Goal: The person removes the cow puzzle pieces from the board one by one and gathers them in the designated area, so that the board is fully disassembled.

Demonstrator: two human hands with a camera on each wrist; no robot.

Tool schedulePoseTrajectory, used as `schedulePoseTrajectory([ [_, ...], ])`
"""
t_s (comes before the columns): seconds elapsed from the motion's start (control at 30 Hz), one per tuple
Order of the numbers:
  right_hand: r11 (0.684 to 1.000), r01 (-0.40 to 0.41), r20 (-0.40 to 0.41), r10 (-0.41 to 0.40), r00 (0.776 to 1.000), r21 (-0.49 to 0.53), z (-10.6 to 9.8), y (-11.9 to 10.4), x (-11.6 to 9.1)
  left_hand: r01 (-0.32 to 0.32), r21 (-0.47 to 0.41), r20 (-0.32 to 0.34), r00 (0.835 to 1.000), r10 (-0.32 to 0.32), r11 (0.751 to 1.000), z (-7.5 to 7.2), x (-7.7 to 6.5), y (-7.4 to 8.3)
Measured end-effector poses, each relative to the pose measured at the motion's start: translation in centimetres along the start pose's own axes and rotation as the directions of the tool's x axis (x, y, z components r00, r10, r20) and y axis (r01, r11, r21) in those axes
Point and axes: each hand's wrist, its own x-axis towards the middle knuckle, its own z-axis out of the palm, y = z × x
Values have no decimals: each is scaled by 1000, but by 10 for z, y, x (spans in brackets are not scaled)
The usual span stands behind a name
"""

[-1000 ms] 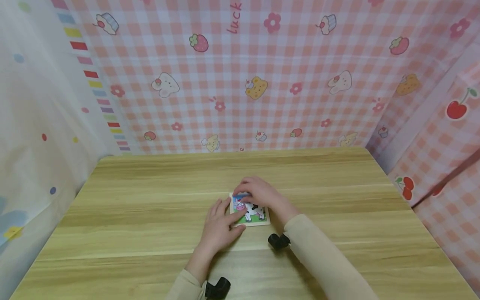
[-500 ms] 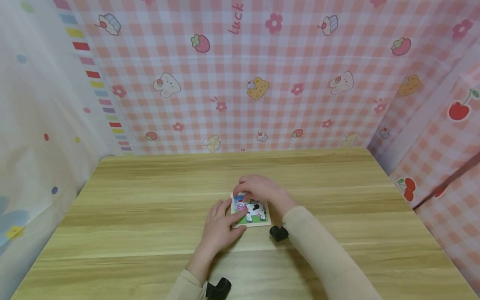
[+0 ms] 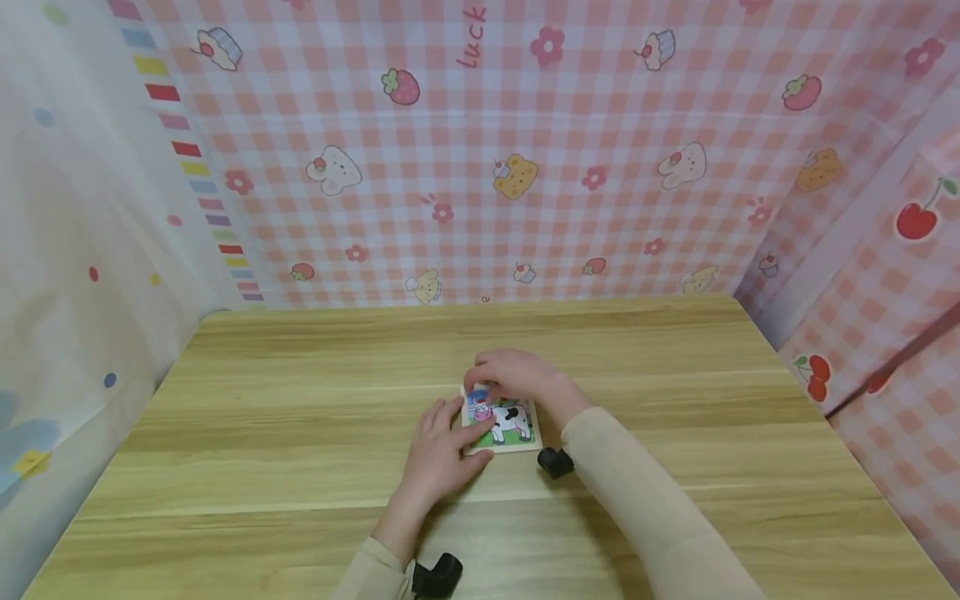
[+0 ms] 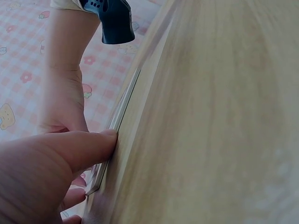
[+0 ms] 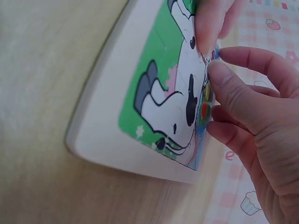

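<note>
Left hand lay spread against cow board — right hand bent over its far edge (pinching anything? couldn't tell) — uneven pressing could have skidded it.

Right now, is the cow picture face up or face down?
Face up: the cow picture shows its printed side above the table.

Word "luck" printed sideways on pink checked cloth, letter "e" lower on it
</note>
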Motion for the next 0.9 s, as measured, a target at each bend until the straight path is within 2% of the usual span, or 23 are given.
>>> schedulePoseTrajectory([
  [0.33,1000,-16,4,16,1000,2,-1,-5,3,-12,-7,-8,1000,12,1000,0,0,1],
  [0.67,985,-37,-106,55,993,169,11,0,-2,-11,-3,-5,1000,11,1000,-1,1,1],
  [0.77,963,-60,-136,99,986,264,16,-1,-3,-11,-1,-3,1000,11,1000,-1,1,1],
  [0.9,917,-114,-156,186,970,383,22,-3,-5,-6,-2,1,1000,6,1000,-1,1,1],
])
